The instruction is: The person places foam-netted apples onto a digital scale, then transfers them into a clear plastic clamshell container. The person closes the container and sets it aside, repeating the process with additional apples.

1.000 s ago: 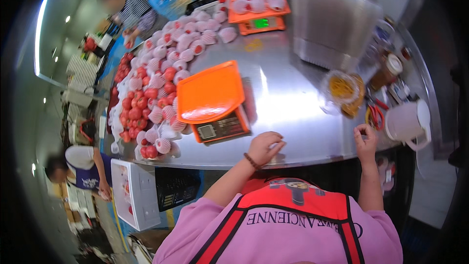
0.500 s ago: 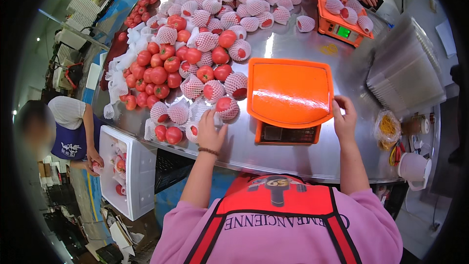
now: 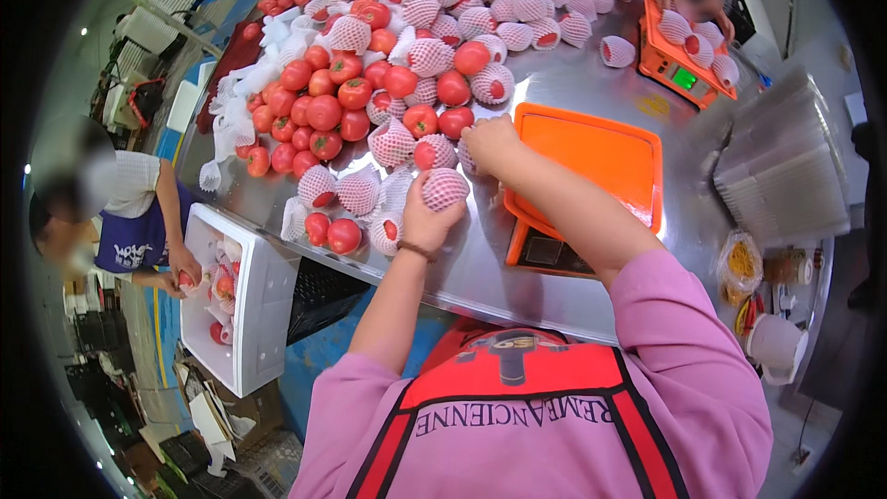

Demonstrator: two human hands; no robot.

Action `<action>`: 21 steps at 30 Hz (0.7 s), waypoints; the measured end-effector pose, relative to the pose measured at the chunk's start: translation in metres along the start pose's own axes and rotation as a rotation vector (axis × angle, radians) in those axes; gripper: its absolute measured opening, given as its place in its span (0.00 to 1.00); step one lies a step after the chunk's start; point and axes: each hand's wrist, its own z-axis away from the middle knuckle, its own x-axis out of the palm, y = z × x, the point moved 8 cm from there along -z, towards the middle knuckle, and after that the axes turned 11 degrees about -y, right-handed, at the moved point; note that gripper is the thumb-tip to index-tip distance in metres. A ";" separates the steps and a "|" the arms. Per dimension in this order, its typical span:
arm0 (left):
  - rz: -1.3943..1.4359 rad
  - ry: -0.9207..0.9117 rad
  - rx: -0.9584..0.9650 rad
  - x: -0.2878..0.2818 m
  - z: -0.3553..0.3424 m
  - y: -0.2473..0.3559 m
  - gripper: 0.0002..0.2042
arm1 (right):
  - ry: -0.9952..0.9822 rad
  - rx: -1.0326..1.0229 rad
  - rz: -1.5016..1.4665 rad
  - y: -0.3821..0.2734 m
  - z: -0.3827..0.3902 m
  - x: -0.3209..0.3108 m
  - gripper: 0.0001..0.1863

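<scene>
My left hand (image 3: 430, 225) is closed round a tomato in a white foam net (image 3: 445, 188), at the near edge of the heap on the metal table. Reaching across to the left, my right hand (image 3: 492, 142) has its fingers curled over another netted tomato (image 3: 466, 159), mostly hidden beneath it. Bare red tomatoes (image 3: 323, 113) lie piled left of my hands, with netted ones (image 3: 430, 57) beyond. Under my right forearm stands an orange scale (image 3: 591, 162) with nothing on its pan.
A second orange scale (image 3: 682, 60) carries netted tomatoes at the far right, by a person there. Clear plastic sleeves (image 3: 785, 162) stack at the right. On the left, a co-worker (image 3: 139, 212) holds a tomato beside a white foam box (image 3: 249, 305). Loose foam nets (image 3: 231, 102) edge the heap.
My right hand has left the scale's right side and crossed left to the tomatoes. My left hand has taken hold of a netted tomato. The view has shifted slightly.
</scene>
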 end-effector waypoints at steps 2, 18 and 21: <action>0.797 -0.011 -0.118 -0.005 0.017 -0.010 0.27 | -0.077 0.034 -0.031 -0.005 -0.011 0.010 0.20; 1.306 -0.295 0.016 0.019 0.038 0.033 0.34 | 0.143 -0.248 -1.308 0.054 0.024 -0.047 0.43; 0.804 -0.253 0.091 0.033 0.029 0.064 0.33 | 0.403 -0.337 -1.390 0.116 0.102 -0.078 0.40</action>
